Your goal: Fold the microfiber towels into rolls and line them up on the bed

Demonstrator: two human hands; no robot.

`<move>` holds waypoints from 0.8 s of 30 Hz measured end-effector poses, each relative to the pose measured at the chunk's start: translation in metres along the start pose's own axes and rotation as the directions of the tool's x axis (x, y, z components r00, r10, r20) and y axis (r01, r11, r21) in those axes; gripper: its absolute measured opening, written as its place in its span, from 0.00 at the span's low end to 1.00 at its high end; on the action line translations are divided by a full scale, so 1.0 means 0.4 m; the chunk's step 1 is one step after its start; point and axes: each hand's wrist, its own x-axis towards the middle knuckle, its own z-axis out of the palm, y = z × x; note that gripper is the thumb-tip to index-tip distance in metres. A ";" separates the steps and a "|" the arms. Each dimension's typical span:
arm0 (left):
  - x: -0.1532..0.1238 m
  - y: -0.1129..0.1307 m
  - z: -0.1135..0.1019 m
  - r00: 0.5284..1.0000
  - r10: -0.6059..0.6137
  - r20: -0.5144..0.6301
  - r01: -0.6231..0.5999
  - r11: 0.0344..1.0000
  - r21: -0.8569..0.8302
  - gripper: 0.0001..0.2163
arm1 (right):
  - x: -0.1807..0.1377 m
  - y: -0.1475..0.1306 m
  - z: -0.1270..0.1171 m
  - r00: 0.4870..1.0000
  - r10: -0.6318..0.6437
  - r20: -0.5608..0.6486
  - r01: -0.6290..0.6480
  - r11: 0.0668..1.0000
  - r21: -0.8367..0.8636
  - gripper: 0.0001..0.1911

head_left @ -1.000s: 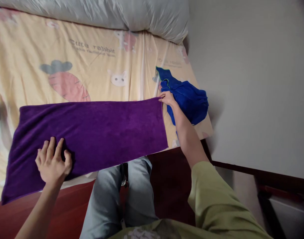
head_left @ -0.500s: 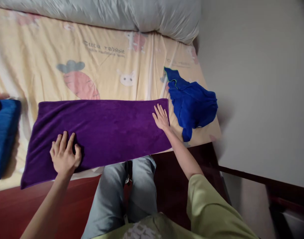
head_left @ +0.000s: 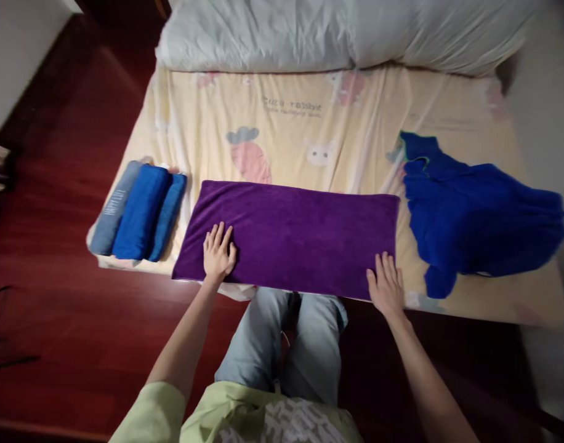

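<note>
Purple towel (head_left: pixel 300 237) lies spread lengthwise along the near edge of a bed (head_left: pixel 291 147), where both ends fall within arm's reach. The left hand (head_left: pixel 218 251) rests palm down near its left end, fingers spread and gripping nothing; the right hand (head_left: pixel 386 283), also flat with fingers slightly apart, covers the near right corner. Set so far apart, the palms appear to hold the fabric flat. Three rolls (head_left: pixel 141 212) sit side by side to the left and a crumpled blue cloth (head_left: pixel 476 215) to the right, apparently leaving the middle to the towel.
</note>
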 end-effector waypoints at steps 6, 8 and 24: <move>-0.019 0.007 -0.006 0.999 0.043 -0.003 -0.043 0.998 0.048 0.27 | -0.033 -0.012 0.013 0.983 0.038 -0.177 -0.035 0.999 0.022 0.33; -0.026 0.011 -0.012 0.999 0.052 0.002 -0.052 0.997 0.054 0.26 | -0.033 -0.024 0.013 0.976 0.038 -0.216 -0.030 0.999 0.040 0.33; 0.614 -0.150 -0.190 0.918 0.013 0.396 -0.133 0.952 0.276 0.15 | -0.015 -0.040 0.006 0.979 0.029 -0.202 -0.029 1.000 0.005 0.34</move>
